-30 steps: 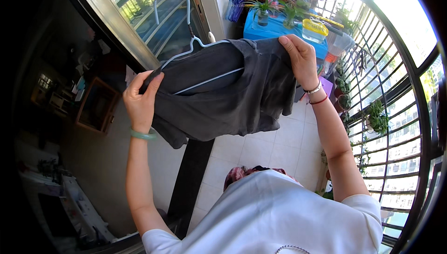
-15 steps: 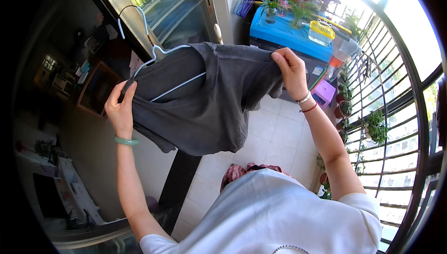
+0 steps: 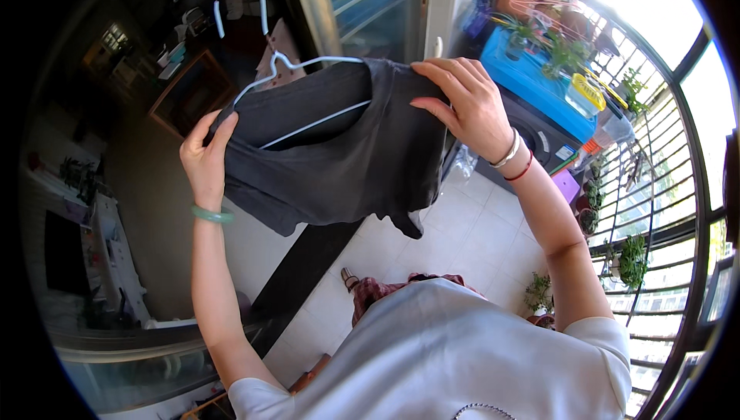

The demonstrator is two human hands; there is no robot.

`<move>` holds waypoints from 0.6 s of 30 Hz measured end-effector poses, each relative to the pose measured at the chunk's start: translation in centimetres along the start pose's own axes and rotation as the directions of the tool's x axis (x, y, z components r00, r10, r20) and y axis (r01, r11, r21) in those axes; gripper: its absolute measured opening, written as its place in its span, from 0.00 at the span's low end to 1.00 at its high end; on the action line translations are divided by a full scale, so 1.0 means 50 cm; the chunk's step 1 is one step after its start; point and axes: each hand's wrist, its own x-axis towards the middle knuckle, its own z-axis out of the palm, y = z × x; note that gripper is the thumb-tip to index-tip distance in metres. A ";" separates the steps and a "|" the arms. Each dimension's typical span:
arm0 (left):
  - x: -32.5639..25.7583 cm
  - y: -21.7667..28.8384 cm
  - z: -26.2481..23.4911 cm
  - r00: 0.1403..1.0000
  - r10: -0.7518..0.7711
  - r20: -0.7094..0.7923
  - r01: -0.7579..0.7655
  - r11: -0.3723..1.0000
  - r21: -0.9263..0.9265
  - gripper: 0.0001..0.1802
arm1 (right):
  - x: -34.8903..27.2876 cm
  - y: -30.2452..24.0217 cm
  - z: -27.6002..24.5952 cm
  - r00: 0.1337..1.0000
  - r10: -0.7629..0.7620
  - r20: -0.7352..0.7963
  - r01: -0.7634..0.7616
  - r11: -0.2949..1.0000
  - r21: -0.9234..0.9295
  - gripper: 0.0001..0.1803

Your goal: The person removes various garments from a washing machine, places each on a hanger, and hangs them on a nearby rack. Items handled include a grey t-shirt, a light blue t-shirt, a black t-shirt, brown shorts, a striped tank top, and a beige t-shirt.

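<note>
A dark grey T-shirt (image 3: 324, 169) hangs on a light blue hanger (image 3: 279, 62) in front of me. The hanger's hook rises above the shirt at the left, and its lower bar crosses the wide neck opening. My left hand (image 3: 206, 154) pinches the shirt at its left shoulder, beside the hanger's end, thumb in front. At the other shoulder, my right hand (image 3: 474, 112) lies against the cloth near the collar, fingers stretched and thumb apart. The hanger's right end is hidden by cloth and hand.
At the right, a blue-topped cabinet (image 3: 505, 73) bears potted plants and a yellow basket (image 3: 587, 95). Barred windows (image 3: 663, 181) with plants line that side. A dark door track (image 3: 301, 270) crosses the tiled floor (image 3: 462, 227); a glass door (image 3: 378, 4) stands ahead.
My right hand has moved inward along the shirt's shoulder, and its pinch has spread. The left hand keeps its hold. The view has turned left, so the background sits farther right.
</note>
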 end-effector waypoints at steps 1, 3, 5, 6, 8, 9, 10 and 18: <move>0.013 -0.005 -0.015 1.000 -0.006 0.002 0.006 1.000 -0.027 0.09 | 0.019 -0.007 0.031 1.000 0.004 0.001 -0.004 0.999 -0.034 0.21; 0.033 -0.018 -0.054 1.000 -0.022 0.020 0.023 1.000 -0.020 0.09 | 0.056 -0.014 0.107 1.000 0.004 -0.026 -0.005 0.999 -0.048 0.21; 0.061 -0.042 -0.090 0.998 -0.011 0.055 0.012 1.000 -0.027 0.11 | 0.086 -0.023 0.176 0.998 0.005 -0.067 -0.009 0.998 -0.064 0.14; 0.074 -0.058 -0.115 0.997 -0.024 0.069 0.022 0.999 0.024 0.11 | 0.099 -0.031 0.208 0.996 0.029 -0.081 -0.033 0.999 -0.041 0.12; 0.106 -0.081 -0.173 0.995 -0.041 0.095 0.028 0.991 0.127 0.12 | 0.134 -0.060 0.249 0.994 0.065 -0.088 -0.060 0.997 0.052 0.08; 0.125 -0.106 -0.208 0.989 -0.063 0.131 0.054 0.996 0.074 0.12 | 0.152 -0.072 0.266 0.989 0.086 -0.118 -0.077 0.994 0.084 0.07; 0.137 -0.128 -0.235 0.990 -0.039 0.137 0.034 0.999 0.039 0.12 | 0.168 -0.084 0.283 0.984 0.110 -0.137 -0.095 0.989 0.110 0.07; 0.175 -0.356 -0.393 0.961 0.265 -0.080 -0.247 0.951 0.185 0.16 | 0.286 -0.168 0.427 0.958 0.227 -0.173 -0.206 0.969 0.133 0.05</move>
